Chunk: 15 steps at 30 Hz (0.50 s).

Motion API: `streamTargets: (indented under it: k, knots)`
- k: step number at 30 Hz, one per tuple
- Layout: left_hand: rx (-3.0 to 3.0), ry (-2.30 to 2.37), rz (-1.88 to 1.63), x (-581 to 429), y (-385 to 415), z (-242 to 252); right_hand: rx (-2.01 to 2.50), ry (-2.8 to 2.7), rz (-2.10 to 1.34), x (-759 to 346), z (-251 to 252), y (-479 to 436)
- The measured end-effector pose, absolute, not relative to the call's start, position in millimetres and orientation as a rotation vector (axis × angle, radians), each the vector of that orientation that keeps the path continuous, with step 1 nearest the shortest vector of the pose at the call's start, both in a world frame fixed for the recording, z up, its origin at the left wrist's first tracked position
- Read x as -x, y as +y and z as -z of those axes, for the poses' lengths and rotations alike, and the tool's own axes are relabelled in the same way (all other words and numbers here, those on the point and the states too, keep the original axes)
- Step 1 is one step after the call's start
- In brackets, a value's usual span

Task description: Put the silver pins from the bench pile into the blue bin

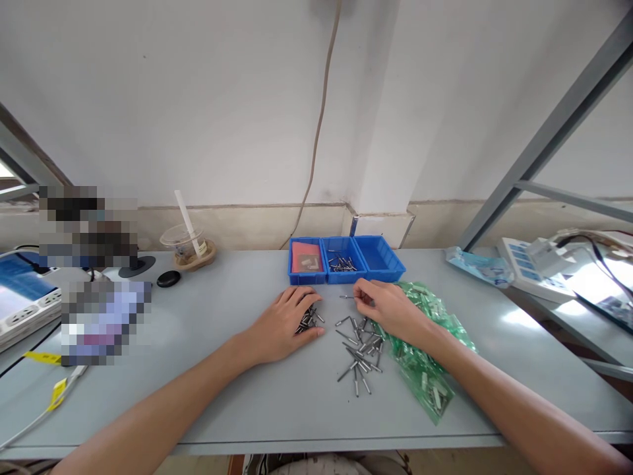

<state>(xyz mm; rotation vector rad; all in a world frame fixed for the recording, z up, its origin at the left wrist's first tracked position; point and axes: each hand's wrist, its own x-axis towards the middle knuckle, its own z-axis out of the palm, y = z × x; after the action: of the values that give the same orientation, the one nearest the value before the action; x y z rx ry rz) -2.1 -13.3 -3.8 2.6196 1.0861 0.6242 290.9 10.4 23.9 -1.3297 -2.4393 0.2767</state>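
Note:
My left hand (281,328) rests on the table with thumb and fingers apart, cupped around a small pile of dark metal pins (310,319). Part of that pile is hidden under the fingers. My right hand (388,307) pinches a thin metal pin (346,297) between thumb and fingertips, its end pointing left. Below the right hand lie several scattered metal pins (363,359), grey and stepped in thickness. Behind both hands, a blue bin (363,274) holds more pins.
A blue bin (291,272) with a red packet stands left of the pin bin; another blue bin (378,257) adjoins it on the right. Green plastic bags (420,389) lie under my right forearm. A lidded cup (182,241), a black disc (169,278) and power strips (534,270) stand farther out.

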Motion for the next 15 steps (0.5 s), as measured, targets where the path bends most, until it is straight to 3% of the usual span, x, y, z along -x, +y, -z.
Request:
streamTargets:
  k: [8,15]
  knots:
    - [-2.618,1.096,-0.61,1.8,-12.9,4.2,1.375,-2.536,-0.04,-293.0,-21.4,11.0]
    - [-2.621,1.095,-0.602,2.2,-13.6,3.1,1.364,-2.545,-0.089,-291.5,-15.6,11.1]
